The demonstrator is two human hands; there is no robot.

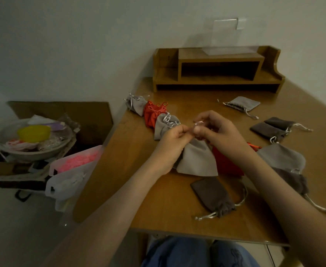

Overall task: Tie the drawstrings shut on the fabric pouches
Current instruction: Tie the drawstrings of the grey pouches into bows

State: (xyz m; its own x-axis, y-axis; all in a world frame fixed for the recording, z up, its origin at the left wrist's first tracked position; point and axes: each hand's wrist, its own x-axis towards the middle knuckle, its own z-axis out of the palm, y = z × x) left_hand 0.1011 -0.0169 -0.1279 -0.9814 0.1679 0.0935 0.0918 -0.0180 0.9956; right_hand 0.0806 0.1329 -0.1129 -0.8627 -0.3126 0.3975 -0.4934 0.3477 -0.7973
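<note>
Nearest, at five o'clock from the hands: a dark brown pouch (212, 195) flat on the table (139, 170), neck gathered, cords lying loose and untied. Just beyond, at the centre, the light grey pouch (196, 160), neck pointing towards twelve o'clock. Worked there by both hands: left hand (172, 143) curled, pinching what seems one end of the silver drawstring (198, 123); right hand (218, 130) curled too, pinching a small loop of the same cord at its fingertips. Looks like the knot-forming step, with the loop made but not yet pulled tight. Calls next for passing the free end through the loop, then drawing both ends apart while keeping the neck bunched. At three o'clock, partly under the right forearm: a red pouch (225, 162), probably waiting. At eleven o'clock, a row of three pouches (154, 116) (grey, red, grey), apparently done. Farther, at one o'clock, a lone grey pouch (243, 104); beyond it, a wooden shelf (216, 68).
</note>
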